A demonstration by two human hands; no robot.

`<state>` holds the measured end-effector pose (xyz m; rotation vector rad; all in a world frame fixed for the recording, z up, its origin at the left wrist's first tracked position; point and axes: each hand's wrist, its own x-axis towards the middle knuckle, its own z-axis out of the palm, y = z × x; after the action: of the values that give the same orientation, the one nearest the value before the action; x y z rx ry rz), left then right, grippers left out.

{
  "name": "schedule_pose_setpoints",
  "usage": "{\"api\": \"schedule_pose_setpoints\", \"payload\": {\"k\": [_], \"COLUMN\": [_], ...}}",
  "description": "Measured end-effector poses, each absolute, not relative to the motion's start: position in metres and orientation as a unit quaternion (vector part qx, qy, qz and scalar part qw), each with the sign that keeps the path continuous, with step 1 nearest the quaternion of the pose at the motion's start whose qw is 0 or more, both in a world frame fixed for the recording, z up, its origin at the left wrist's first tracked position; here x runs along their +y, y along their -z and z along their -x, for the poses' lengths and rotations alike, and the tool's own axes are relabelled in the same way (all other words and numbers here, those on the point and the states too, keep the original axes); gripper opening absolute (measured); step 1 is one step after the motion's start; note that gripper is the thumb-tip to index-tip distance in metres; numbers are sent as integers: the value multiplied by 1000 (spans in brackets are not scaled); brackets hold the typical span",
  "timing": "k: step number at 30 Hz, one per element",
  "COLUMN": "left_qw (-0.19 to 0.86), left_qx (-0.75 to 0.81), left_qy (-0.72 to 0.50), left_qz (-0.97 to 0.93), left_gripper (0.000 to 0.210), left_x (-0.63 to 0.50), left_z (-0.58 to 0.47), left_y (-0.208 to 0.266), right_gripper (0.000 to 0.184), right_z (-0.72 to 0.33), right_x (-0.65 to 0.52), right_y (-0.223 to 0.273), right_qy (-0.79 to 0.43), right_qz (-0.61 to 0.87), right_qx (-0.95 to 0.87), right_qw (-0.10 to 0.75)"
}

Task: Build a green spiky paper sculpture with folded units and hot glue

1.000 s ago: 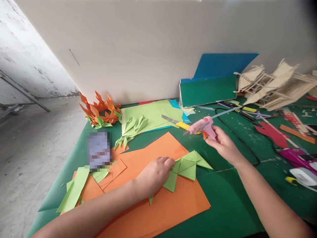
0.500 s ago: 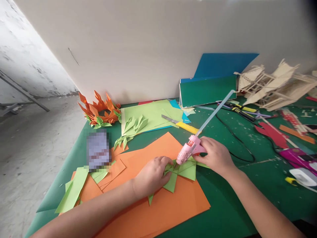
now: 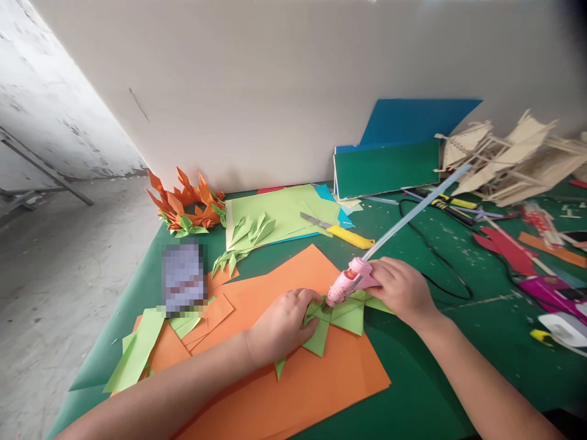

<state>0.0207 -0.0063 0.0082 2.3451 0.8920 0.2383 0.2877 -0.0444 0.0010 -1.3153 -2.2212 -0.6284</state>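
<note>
My right hand [image 3: 403,290] is closed round the handle of a pink glue gun [image 3: 345,282], whose nozzle points down to the left. A long clear glue stick [image 3: 415,211] juts from its back end. The nozzle meets or nearly meets a folded green paper piece [image 3: 321,321], which my left hand [image 3: 283,325] pinches at its left edge. The exact contact at the tip is hidden. Beneath lie flat green paper pieces [image 3: 349,321] and large orange sheets [image 3: 348,366].
An orange folded-paper crown [image 3: 186,208] stands at the back left. A yellow utility knife [image 3: 351,237] lies past the glue gun. A black cord [image 3: 440,250] curls at right, near a purple glue gun [image 3: 550,293]. A wooden stick model [image 3: 518,159] stands at the back right.
The pink glue gun has tilted, its glue stick swinging to the right and lower, while the nozzle stays near the green paper. My left hand keeps its place.
</note>
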Motion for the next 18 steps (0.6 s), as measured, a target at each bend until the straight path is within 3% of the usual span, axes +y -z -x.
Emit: {"api": "schedule_pose_setpoints", "payload": {"k": [18], "left_qw": [290], "left_qx": [315], "left_qy": [-117], "left_qz": [-896], "left_gripper": [32], "left_x": [-5], "left_z": [-19], "left_y": [-3], "right_gripper": [12], "right_z": [-292], "right_x": [-48], "right_y": [-9], "right_qy": [260], "right_qz": [477], "right_qx": [-801], "right_qw": [253]}}
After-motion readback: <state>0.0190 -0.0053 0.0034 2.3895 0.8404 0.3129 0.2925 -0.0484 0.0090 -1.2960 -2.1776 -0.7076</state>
